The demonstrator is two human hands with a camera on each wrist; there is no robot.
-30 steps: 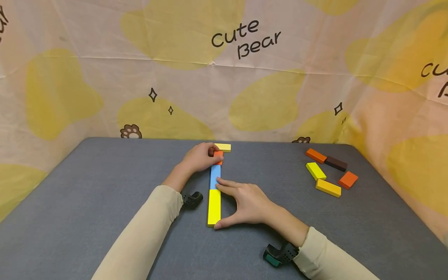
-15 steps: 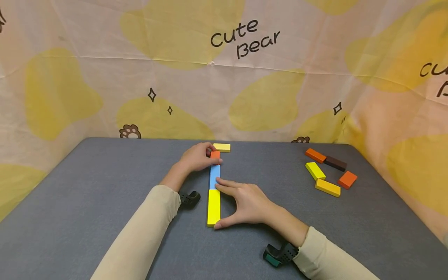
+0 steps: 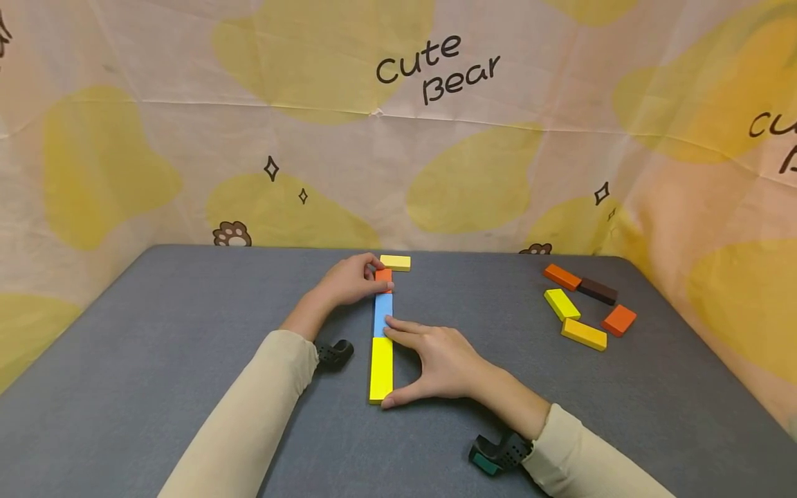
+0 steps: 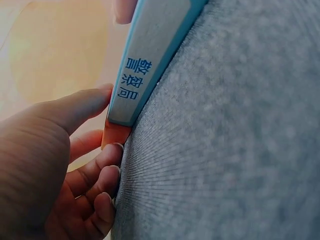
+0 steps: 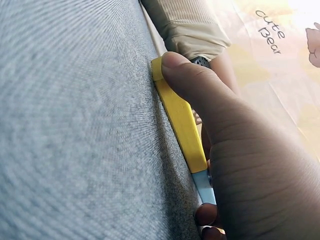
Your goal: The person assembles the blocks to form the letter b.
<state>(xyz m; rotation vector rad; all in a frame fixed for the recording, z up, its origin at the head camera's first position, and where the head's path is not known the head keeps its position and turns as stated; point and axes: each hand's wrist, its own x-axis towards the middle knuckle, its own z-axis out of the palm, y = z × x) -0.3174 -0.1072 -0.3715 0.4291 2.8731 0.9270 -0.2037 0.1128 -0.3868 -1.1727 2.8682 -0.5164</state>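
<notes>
A row of flat blocks runs away from me at mid-table. Nearest is a yellow block (image 3: 381,370), then a light-blue block (image 3: 382,310), then an orange block (image 3: 383,275). My left hand (image 3: 346,280) pinches the orange block between thumb and fingers at the far end. In the left wrist view the blue block (image 4: 145,65) shows a pale side with printed blue characters. My right hand (image 3: 445,363) spans the near part from the right, its thumb at the yellow block's near end and its fingertips against the blue block. A pale yellow block (image 3: 396,263) lies crosswise just beyond the row.
Several loose blocks lie at the back right: an orange one (image 3: 562,277), a dark brown one (image 3: 598,290), a bright yellow one (image 3: 562,304), a darker yellow one (image 3: 584,335) and a red-orange one (image 3: 619,321). A printed cloth (image 3: 473,173) hangs behind the grey table (image 3: 187,346).
My left hand has shifted slightly left with the orange block, which now lines up with the blue one. The right hand and the other blocks have stayed put.
</notes>
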